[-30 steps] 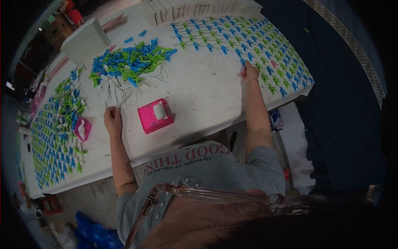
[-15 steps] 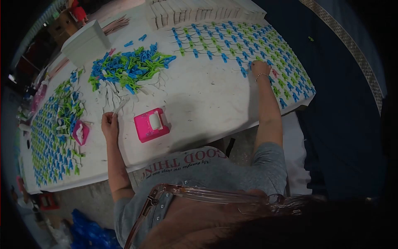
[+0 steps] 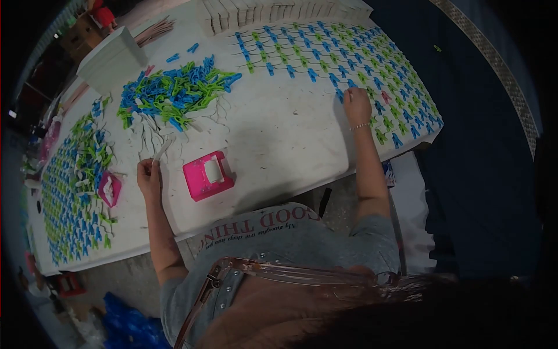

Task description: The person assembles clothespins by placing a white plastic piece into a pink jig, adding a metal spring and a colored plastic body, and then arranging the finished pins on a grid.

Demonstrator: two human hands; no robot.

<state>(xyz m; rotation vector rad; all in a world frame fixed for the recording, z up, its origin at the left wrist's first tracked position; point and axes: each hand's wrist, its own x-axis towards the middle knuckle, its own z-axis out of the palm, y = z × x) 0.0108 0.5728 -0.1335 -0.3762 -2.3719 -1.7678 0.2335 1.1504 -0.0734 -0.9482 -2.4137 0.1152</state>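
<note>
On the white table (image 3: 273, 139), the left hand (image 3: 149, 179) is pinching a white strip (image 3: 163, 150) between the clip pile (image 3: 174, 92) and the pink holder (image 3: 196, 186), while the right hand (image 3: 357, 107) is at the edge of the clip rows (image 3: 349, 55), its grip being too unclear to tell.

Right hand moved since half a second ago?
Yes: the right hand has shifted left and down in view, away from the pink clip.
</note>
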